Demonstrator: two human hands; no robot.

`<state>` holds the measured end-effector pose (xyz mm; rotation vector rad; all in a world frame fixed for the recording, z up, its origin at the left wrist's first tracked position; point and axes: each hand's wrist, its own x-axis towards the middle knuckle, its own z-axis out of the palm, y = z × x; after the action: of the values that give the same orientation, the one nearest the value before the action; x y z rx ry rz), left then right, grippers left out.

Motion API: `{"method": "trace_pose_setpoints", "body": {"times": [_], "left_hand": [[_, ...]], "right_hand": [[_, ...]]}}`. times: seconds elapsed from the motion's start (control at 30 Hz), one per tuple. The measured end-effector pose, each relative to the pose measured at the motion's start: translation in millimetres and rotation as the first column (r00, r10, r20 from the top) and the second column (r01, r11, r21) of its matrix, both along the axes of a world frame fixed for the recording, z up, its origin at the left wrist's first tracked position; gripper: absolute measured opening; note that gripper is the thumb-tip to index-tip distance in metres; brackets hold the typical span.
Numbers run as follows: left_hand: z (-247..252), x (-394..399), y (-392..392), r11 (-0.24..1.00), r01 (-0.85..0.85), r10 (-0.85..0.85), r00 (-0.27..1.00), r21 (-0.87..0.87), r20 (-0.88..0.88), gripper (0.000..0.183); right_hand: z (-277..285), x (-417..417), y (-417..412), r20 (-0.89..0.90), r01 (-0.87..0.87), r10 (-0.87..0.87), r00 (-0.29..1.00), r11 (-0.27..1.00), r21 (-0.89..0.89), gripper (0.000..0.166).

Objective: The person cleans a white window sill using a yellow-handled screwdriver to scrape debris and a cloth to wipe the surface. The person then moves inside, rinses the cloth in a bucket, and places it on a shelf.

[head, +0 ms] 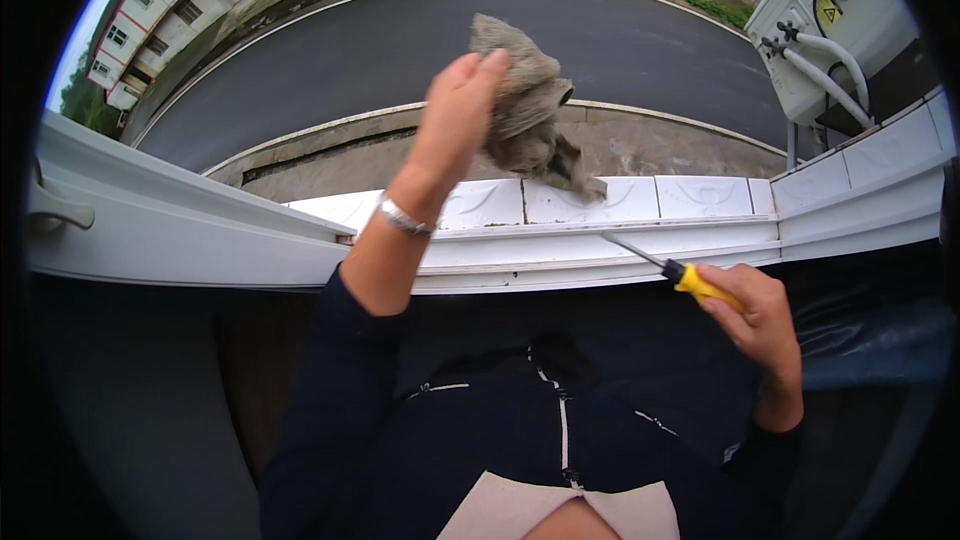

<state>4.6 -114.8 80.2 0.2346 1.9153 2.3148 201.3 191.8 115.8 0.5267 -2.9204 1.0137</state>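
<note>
My left hand (459, 109) grips a crumpled grey-brown cloth (525, 105) and holds it out past the window opening. The cloth hangs down, its lower end in front of the white tiled outer sill (592, 199); whether it touches the tiles I cannot tell. A screwdriver with a yellow and black handle (701, 287) is in my right hand (754, 315). Its metal shaft (634, 249) points up and left over the white window track (540, 246). Bits of dark dirt show along the track and in the tile joints.
An open white window sash (187, 214) with a handle (71, 210) is on the left. Outside at the right stands an air-conditioner outdoor unit (832, 30) with white wrapped pipes (829, 79). Beyond the sill lie a concrete strip (660, 142) and an asphalt road (337, 67).
</note>
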Motion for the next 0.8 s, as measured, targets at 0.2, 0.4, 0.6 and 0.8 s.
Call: {"method": "trace_pose_setpoints", "body": {"times": [0.2,0.4,0.6,0.8], "left_hand": [[19,70,-65,0.981,-0.171,0.168,0.985,-0.096,-0.038,0.029],[-10,132,-94,0.961,-0.271,0.273,0.961,-0.052,0.040,0.025],[-54,160,-79,1.000,0.012,-0.015,0.995,0.026,0.099,0.096],[-50,159,-93,0.994,-0.054,0.056,0.998,-0.093,0.028,0.023]], "right_hand": [[-15,-19,-29,-0.053,-0.145,0.153,0.987,0.980,0.138,0.046],[-51,-55,-53,-0.196,-0.435,0.442,0.875,0.897,0.082,0.040],[-76,-62,-145,-0.055,-0.302,0.297,0.953,0.936,-0.180,0.039],[-67,-95,-154,-0.173,-0.629,0.619,0.766,0.777,-0.008,0.029]]}}
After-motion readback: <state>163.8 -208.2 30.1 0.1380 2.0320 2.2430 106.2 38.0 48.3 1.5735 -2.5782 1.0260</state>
